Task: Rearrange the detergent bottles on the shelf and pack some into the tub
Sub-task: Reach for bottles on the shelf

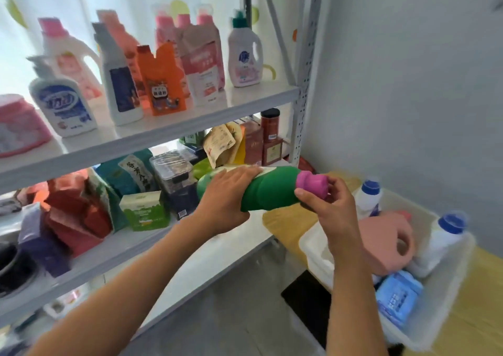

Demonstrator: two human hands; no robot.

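Partway, I judge — tub (446,295) holds several bottles, left hand (228,200) grips green bottle (269,189), right hand (324,200) pinches its cap (313,182) — shelf (190,116) stays crowded

A green bottle (261,189) with a pink cap (313,185); an orange bottle (163,83); blue-capped white bottles (446,235).

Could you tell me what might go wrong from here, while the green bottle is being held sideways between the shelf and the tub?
1. The green bottle lies on its side, and the right hand pinches only its pink cap; if the cap loosens, detergent may leak.
2. The left hand bears most of the weight in mid-air, so a slip could drop it.
3. The tub already holds several bottles, including a pink jug, so the bottle may not fit easily.
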